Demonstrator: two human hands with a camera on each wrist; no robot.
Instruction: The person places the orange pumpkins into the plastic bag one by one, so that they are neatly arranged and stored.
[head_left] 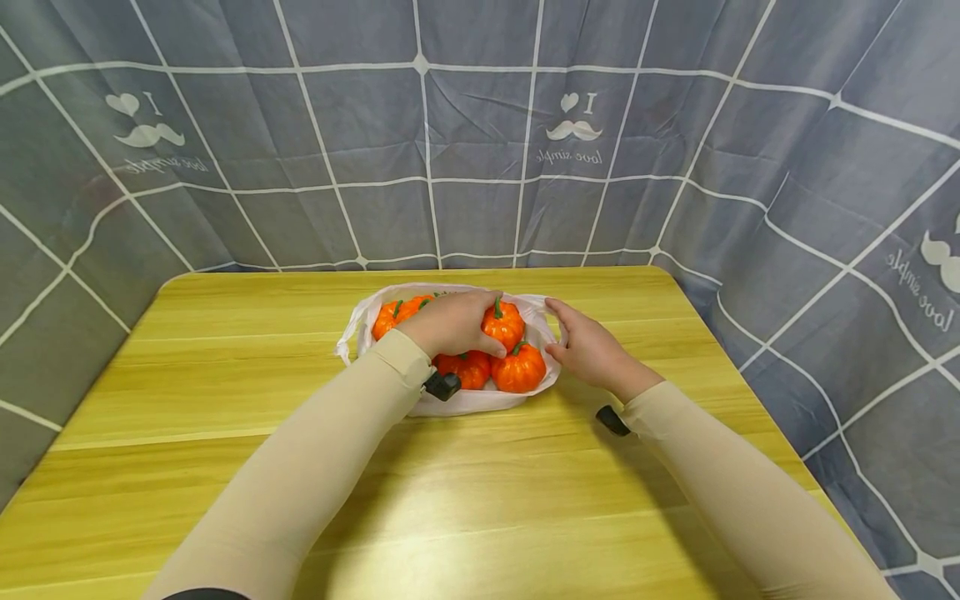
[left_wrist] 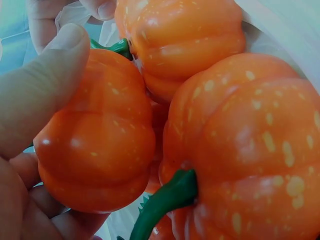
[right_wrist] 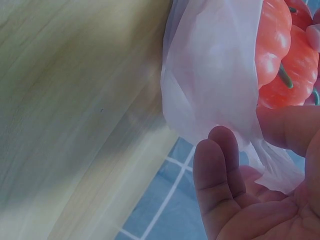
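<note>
A white plastic bag [head_left: 465,404] lies open on the table with several shiny orange toy pumpkins with green stems inside. My left hand [head_left: 456,323] reaches over the bag and holds one pumpkin [left_wrist: 97,135], thumb on one side and fingers curled below it. Against it sit a second pumpkin [left_wrist: 185,40] and a speckled one [left_wrist: 250,145]. At the bag's right end, my right hand [head_left: 597,348] pinches the bag's edge [right_wrist: 215,75], thumb on the inner side and fingers outside. My left hand hides part of the bag's contents in the head view.
The bag rests on a yellow wood-grain table [head_left: 480,500], toward its far edge. A grey-blue curtain [head_left: 480,217] with white grid lines hangs behind the table and along both sides. A loose bag handle [head_left: 343,346] lies at the left end.
</note>
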